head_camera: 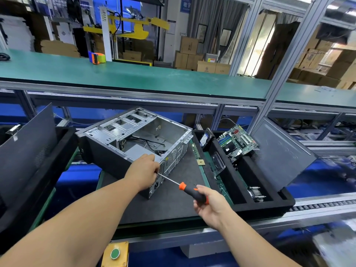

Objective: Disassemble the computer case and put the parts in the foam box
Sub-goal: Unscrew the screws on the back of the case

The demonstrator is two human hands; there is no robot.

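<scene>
Bright, even overhead light gave soft shadows; daylight glared upper right; wide-angle bending and blur marked the edges.

Table (173, 224): dark mat (169, 207) on top, computer case (123, 143) lying on its side on it, open face up. Small green chip (201, 162) on mat right of case. Black foam box (256, 205) sits at mat's right edge.

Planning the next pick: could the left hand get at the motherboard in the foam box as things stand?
Probably not directly. The left hand is braced on the computer case, and the motherboard lies far right in the foam box, past the right hand holding the screwdriver.
</scene>
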